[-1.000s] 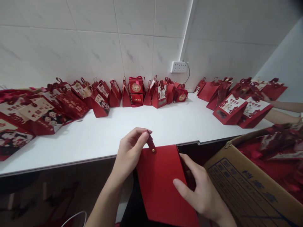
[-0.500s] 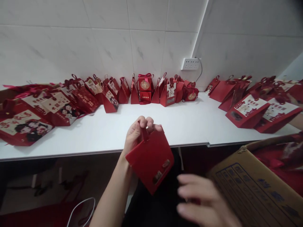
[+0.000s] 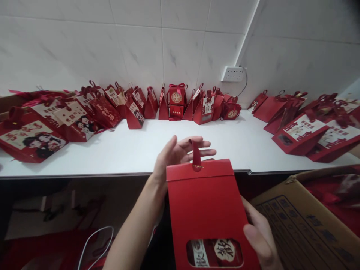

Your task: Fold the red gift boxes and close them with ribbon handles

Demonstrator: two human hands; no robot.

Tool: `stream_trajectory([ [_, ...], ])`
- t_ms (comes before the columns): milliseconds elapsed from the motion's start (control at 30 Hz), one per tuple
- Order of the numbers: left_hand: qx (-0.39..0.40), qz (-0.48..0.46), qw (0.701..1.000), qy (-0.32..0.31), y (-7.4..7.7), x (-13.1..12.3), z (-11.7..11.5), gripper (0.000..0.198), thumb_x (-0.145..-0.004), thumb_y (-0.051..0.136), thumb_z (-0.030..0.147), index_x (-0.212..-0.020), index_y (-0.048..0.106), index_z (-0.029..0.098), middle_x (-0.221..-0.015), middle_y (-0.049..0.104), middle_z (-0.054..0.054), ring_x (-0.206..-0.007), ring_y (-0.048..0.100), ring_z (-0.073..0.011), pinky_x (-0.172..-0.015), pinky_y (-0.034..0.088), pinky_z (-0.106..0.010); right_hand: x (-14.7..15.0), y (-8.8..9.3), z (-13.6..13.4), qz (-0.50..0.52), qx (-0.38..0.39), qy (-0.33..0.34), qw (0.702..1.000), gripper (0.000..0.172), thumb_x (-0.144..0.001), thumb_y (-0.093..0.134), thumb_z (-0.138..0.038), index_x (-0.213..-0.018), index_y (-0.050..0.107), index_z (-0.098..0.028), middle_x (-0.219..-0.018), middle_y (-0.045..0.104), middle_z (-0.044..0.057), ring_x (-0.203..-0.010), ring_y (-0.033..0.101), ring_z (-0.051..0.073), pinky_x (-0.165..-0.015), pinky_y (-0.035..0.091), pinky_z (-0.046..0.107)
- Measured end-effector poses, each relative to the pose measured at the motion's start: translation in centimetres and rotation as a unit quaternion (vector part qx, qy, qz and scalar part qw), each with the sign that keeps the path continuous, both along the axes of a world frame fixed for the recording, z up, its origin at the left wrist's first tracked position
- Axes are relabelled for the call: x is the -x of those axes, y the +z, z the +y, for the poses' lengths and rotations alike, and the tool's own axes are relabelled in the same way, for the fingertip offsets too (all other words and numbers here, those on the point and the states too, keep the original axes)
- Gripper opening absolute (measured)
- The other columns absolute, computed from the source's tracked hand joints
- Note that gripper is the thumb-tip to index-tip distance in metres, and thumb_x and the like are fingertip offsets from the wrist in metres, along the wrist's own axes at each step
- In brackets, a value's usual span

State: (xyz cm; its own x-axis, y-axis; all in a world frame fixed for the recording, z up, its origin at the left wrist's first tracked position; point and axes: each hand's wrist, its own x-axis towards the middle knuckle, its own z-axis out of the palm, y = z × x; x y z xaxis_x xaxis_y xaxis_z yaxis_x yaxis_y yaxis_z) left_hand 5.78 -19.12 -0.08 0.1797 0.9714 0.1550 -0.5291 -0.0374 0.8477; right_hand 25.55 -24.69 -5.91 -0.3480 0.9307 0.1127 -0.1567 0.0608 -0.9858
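Note:
A red gift box point(image 3: 206, 210) with a ribbon loop on top stands upright close to me. Through its small window show wrapped contents with printed characters. My right hand point(image 3: 260, 234) grips its right side, thumb on the front and fingers partly hidden behind. My left hand point(image 3: 180, 153) is open behind the box's top edge, with fingers stretched out near the ribbon loop point(image 3: 196, 152). Whether the left palm touches the back of the box is hidden.
Many similar red gift boxes point(image 3: 135, 112) line the white table point(image 3: 120, 150) along the tiled wall. An open cardboard carton point(image 3: 309, 225) with red items is at the lower right. A socket strip point(image 3: 233, 74) is on the wall, and a white cable point(image 3: 95, 234) hangs lower left.
The gift box has come nearer and turned from tilted to upright. My left hand has let go of its top and opened; my right hand has taken hold of its right side.

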Motion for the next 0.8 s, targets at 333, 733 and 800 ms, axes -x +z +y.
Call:
stream_trajectory([
  [333,-0.072,0.23,0.957,0.164,1.0,0.4,-2.2,0.039,-0.079,0.067,0.025,-0.116,0.055,0.026,-0.09,0.067,-0.001,-0.081,0.067,-0.0142,-0.073,0.054,-0.023,0.0,-0.5,0.1,-0.001,0.034,-0.062,0.998,0.052,-0.078,0.055,-0.056,-0.114,0.057,-0.019,-0.101,0.071,0.011,-0.091,0.068,0.03,-0.075,0.056,0.036],
  [733,-0.144,0.308,0.92,0.195,1.0,-0.2,-2.7,0.024,-0.08,0.058,0.01,-0.101,0.061,0.021,-0.097,0.067,-0.002,-0.083,0.064,-0.0118,-0.078,0.053,-0.024,0.0,-1.3,0.6,0.039,0.035,-0.04,0.998,0.047,-0.078,0.054,-0.056,-0.109,0.06,-0.02,-0.098,0.073,0.011,-0.087,0.07,0.032,-0.07,0.058,0.038],
  [800,-0.138,0.31,0.921,0.192,1.1,-0.2,-2.9,0.028,-0.08,0.059,0.011,-0.106,0.062,0.022,-0.1,0.067,-0.002,-0.084,0.064,-0.0119,-0.077,0.053,-0.023,0.0,-1.3,0.7,0.031,0.036,-0.041,0.998,0.049,-0.078,0.053,-0.057,-0.109,0.06,-0.02,-0.096,0.073,0.011,-0.087,0.07,0.032,-0.071,0.058,0.039],
])
